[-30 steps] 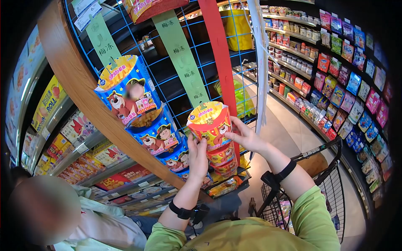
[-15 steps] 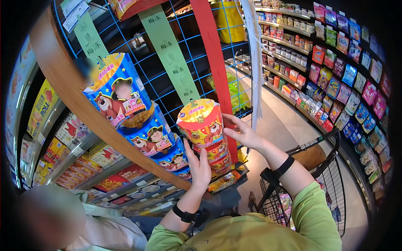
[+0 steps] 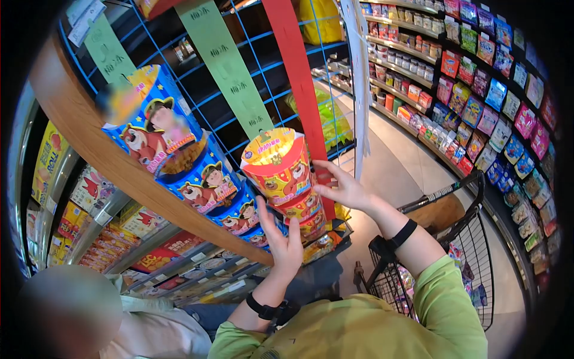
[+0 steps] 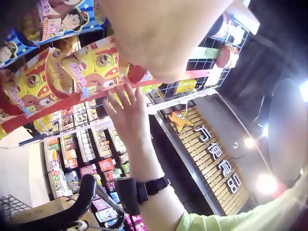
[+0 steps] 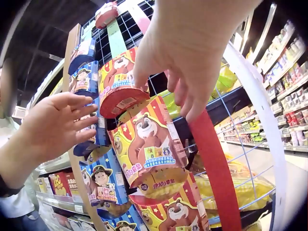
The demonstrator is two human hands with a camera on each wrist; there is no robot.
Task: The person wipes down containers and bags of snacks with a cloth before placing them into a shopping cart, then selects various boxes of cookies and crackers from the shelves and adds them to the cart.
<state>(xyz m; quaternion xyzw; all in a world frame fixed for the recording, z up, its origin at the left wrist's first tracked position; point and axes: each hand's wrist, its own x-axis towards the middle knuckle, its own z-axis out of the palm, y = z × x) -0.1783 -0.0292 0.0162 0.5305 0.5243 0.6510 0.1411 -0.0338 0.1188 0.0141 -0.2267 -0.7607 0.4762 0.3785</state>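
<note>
A red and yellow snack pack (image 3: 278,167) with cartoon bears hangs at the foot of a green strip (image 3: 230,66) on a blue wire rack. Matching packs (image 3: 304,212) hang in a column below it. My left hand (image 3: 284,245) is at the lower left of the top pack, its fingers extended and thumb apart. Over on the pack's right edge is my right hand (image 3: 344,188), fingers stretched toward it. The right wrist view shows the right hand (image 5: 183,57) by the top pack and the left hand (image 5: 53,130) held loosely to its left, gripping nothing.
Blue snack packs (image 3: 158,122) hang in a column on the left, beside a wooden post (image 3: 89,143). A red strip (image 3: 293,54) runs down behind my right hand. A shopping cart (image 3: 472,239) stands at right, and another person (image 3: 149,317) is at lower left.
Both hands held the top red pack at its sides; the fingers have since loosened and drawn slightly away. The pack hangs from the strip. The head view has shifted, moving the rack left and up.
</note>
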